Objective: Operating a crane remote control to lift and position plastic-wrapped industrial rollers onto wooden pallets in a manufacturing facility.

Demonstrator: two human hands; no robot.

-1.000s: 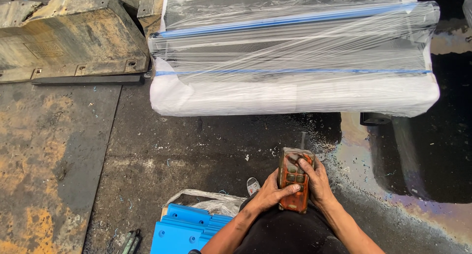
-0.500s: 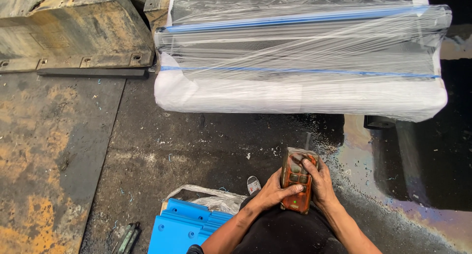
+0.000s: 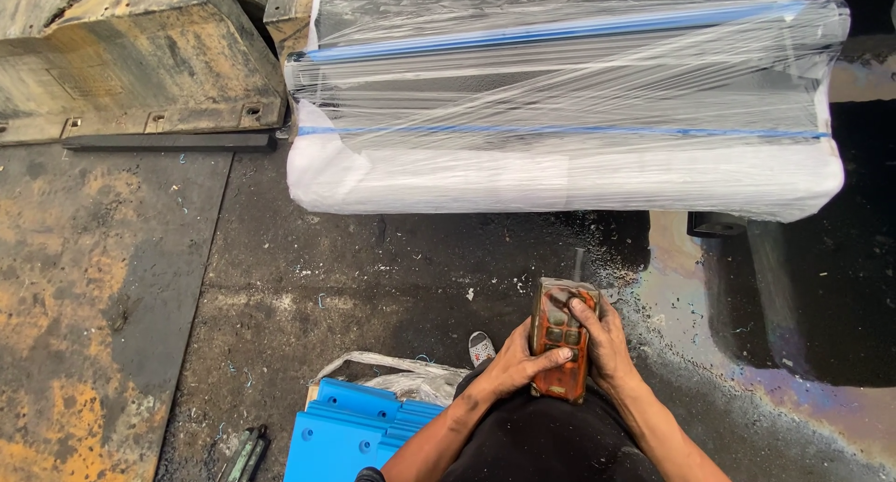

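Stained, oily concrete floor underfoot, rainbow sheen at right. Holding orange push-button remote [image 3: 561,340] low at centre, both hands clenched around it: left hand [image 3: 511,365] cupping the lower body with thumb across the front, right hand [image 3: 605,347] wrapping the side with a finger on the upper buttons. Grip unchanged from a second ago; wrapped bundle [image 3: 569,118] now sitting slightly further right and lower in view, likely shifting. Blue plastic parts [image 3: 359,435] lying beside left forearm; worn metal block [image 3: 140,62] resting at upper left.
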